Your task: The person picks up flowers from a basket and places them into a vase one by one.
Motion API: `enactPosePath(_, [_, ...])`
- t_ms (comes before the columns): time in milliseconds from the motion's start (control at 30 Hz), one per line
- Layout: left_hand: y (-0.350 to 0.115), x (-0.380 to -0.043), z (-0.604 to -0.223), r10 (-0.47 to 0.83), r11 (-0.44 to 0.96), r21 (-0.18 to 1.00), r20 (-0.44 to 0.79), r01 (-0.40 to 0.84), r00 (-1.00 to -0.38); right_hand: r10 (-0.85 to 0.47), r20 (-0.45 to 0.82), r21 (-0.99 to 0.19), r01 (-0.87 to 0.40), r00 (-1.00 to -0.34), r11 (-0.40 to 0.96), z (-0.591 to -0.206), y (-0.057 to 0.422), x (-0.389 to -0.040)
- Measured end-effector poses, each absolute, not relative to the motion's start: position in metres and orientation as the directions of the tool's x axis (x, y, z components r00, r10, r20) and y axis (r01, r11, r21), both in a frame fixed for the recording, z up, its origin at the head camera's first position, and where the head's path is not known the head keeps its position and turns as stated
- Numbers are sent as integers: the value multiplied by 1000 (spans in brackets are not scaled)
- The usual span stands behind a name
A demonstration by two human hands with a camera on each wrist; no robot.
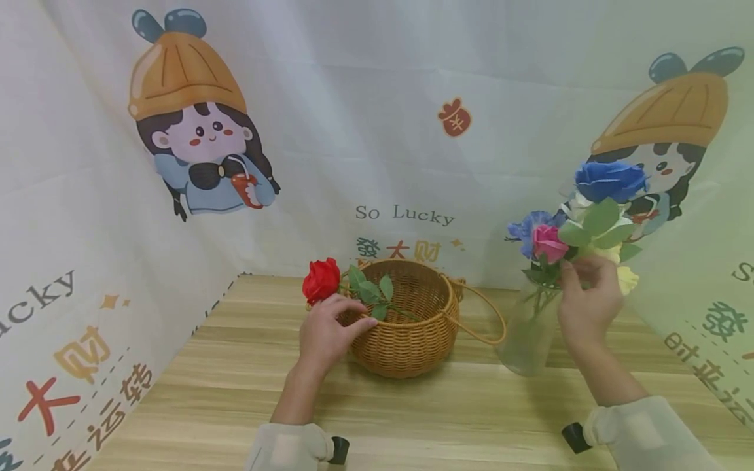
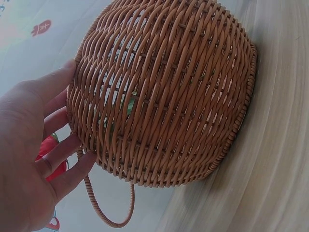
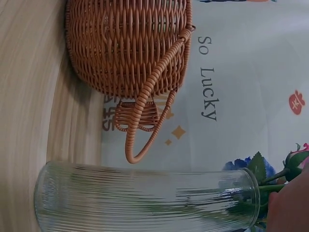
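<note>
My left hand (image 1: 330, 330) holds the rim of a round wicker basket (image 1: 406, 350), its thumb at the front and its fingers on the left side. A red rose (image 1: 321, 280) lies across that rim, bloom outside and leafy stem reaching in. In the left wrist view, fingertips touch the basket's weave (image 2: 164, 92). My right hand (image 1: 591, 301) pinches among the flower stems just above a clear ribbed glass vase (image 1: 524, 347); its fingers partly hide which stem. Around it are a blue rose (image 1: 609, 181), a pink rose (image 1: 550, 244), a blue ruffled flower (image 1: 530, 229) and yellow blooms (image 1: 628, 280).
The basket's looped handle (image 1: 491, 337) hangs out to the right, close to the vase. Behind the wooden tabletop (image 1: 247, 386) hangs a white printed cloth (image 1: 353, 131), which also encloses the left and right sides.
</note>
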State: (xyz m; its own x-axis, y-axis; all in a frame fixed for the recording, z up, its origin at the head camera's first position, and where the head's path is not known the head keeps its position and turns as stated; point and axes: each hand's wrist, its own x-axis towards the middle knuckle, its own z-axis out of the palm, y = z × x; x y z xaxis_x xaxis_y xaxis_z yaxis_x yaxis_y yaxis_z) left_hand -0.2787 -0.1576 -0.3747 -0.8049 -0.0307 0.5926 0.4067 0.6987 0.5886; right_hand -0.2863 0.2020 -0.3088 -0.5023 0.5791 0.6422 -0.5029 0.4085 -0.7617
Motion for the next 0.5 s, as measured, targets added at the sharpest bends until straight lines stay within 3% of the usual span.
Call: enactPosePath(500, [-158, -280, -376, -30, 702, 586, 592, 405, -805, 528, 665, -745, -509, -527, 431, -309, 194, -288])
